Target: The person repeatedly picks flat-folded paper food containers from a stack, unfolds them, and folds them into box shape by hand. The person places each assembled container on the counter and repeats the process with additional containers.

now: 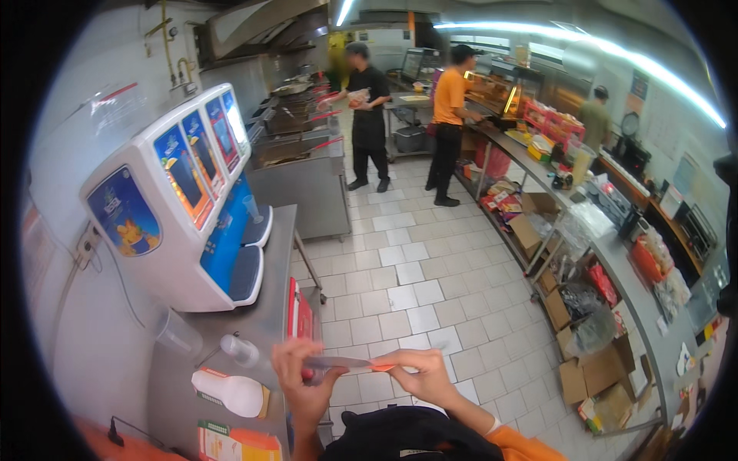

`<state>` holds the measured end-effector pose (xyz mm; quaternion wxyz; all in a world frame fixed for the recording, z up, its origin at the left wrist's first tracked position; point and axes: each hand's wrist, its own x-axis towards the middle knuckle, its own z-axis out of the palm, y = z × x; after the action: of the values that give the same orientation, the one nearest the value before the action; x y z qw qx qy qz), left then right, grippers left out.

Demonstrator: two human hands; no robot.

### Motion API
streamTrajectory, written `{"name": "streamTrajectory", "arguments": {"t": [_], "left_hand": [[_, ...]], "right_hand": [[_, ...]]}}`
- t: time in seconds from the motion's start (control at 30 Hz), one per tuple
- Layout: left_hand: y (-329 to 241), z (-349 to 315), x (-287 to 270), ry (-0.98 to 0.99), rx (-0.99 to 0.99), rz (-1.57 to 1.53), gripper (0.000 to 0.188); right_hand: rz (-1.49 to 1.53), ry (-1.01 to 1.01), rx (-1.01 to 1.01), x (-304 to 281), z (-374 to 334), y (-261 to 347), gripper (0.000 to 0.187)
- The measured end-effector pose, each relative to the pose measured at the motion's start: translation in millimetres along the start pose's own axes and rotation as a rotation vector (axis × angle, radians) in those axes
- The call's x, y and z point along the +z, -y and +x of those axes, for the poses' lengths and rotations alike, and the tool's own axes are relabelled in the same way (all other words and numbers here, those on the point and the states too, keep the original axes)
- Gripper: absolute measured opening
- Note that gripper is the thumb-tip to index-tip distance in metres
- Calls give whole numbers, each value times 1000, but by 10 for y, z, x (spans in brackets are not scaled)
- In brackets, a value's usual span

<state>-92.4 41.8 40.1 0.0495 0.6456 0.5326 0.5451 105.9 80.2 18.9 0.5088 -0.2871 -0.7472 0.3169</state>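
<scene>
Between my two hands, in front of my body, is a thin flat piece of card (342, 362), seen nearly edge-on, pale grey with an orange part at its right end. My left hand (298, 380) is closed on its left end, slightly blurred, with a reddish spot showing by the fingers. At the orange end, my right hand (424, 378) pinches it between thumb and fingers. On the steel counter (173, 399) to my left lies a white card carton (240, 393) with orange and green edges. Nearer me are flat orange, white and green cartons (238, 444).
A white drink dispenser (146, 265) stands on the left counter, with a clear pitcher (178, 334) and a clear plastic cup (240, 349) nearby. Co-workers stand farther off, one in an orange shirt (448, 96). Open cardboard boxes (603, 373) crowd the shelf under the right counter.
</scene>
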Motion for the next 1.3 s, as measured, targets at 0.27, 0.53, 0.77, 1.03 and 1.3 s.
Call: {"name": "streamTrajectory", "arguments": {"t": [0.27, 0.53, 0.77, 1.03, 1.3], "left_hand": [[334, -275, -535, 196, -677, -380, 12], [775, -715, -909, 297, -905, -572, 22], [968, -983, -1175, 393, -914, -864, 36], [1202, -1253, -1210, 496, -1004, -1027, 101], [1433, -1486, -1141, 319, -967, -1256, 87]], "right_hand": [[164, -129, 245, 342, 140, -92, 10], [378, 158, 364, 764, 226, -268, 11], [201, 129, 162, 1099, 277, -310, 19], [561, 427, 201, 1417, 427, -465, 20], [609, 662, 124, 1778, 808, -451, 22]]}}
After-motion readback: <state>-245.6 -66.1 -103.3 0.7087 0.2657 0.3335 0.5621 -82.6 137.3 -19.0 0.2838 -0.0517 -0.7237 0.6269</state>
